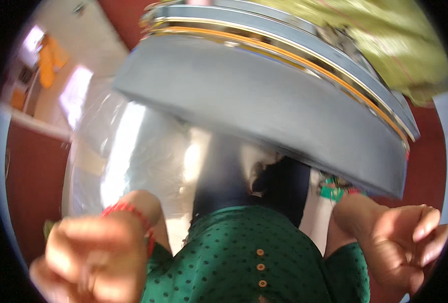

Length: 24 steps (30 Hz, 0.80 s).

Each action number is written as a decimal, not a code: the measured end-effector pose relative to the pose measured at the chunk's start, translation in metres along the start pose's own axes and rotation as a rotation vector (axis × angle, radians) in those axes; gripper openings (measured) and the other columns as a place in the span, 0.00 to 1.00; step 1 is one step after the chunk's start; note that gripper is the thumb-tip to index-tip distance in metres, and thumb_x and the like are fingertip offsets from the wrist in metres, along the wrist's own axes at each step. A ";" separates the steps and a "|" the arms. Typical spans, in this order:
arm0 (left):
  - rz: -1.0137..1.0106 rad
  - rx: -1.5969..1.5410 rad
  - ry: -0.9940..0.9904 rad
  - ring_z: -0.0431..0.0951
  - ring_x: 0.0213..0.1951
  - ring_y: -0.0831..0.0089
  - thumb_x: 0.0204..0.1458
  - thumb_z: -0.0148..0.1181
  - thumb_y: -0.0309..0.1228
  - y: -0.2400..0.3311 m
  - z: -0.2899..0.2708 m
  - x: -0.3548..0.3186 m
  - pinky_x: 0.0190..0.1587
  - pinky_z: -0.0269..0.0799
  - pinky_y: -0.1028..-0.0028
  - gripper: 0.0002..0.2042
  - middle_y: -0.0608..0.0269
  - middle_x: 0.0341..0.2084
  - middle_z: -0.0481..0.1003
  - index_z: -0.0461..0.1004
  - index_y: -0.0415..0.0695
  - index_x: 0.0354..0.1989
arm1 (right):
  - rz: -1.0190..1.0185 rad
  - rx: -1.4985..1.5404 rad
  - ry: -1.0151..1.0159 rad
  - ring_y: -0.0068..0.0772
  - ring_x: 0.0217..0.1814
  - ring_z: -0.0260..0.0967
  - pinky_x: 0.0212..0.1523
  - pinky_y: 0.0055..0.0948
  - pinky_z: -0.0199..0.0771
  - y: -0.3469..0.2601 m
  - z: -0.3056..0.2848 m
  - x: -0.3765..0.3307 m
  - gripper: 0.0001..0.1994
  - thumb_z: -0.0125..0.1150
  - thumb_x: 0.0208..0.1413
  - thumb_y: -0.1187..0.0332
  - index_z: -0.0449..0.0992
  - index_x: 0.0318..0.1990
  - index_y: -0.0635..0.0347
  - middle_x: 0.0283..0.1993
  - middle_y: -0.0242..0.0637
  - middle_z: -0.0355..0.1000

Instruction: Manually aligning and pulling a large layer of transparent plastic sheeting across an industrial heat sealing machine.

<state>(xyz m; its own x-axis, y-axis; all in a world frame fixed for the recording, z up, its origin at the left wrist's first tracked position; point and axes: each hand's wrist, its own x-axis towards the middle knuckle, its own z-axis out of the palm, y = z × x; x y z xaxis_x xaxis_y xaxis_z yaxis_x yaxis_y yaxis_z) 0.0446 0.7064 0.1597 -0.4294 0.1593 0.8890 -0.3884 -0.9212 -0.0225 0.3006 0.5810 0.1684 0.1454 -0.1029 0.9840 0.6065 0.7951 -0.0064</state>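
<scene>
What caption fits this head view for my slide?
Both hands, left hand and right hand, curl loosely, holding nothing visible, below a large shiny metal vessel and green dotted garment.

The left hand (90,260) is curled into a loose fist, blurred, with a red thread bracelet (133,214) at its wrist. The right hand (408,247) is also curled, fingers bent inward, holding nothing visible. Between them hangs a green dotted garment (244,252) with small buttons. Above both hands looms a large grey metal drum (264,101) with an orange-edged rim, and beyond the right hand lies yellow-green cloth (385,35).
</scene>
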 end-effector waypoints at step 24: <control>-1.234 1.209 -0.385 0.69 0.29 0.79 0.44 0.53 0.20 -0.041 -0.349 -0.195 0.35 0.64 0.80 0.01 0.64 0.24 0.72 0.71 0.37 0.25 | 0.595 0.092 -1.292 0.36 0.28 0.69 0.23 0.30 0.69 0.069 0.143 -0.237 0.06 0.61 0.40 0.74 0.72 0.28 0.60 0.26 0.36 0.70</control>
<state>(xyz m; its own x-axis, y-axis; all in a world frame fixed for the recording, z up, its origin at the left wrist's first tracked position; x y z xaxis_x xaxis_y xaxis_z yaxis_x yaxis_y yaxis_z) -0.1399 0.8373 -0.1718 -0.1114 0.9779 0.1766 0.5317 -0.0915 0.8420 0.1958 0.7460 -0.0398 -0.4775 0.8232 0.3072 0.6500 0.5662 -0.5069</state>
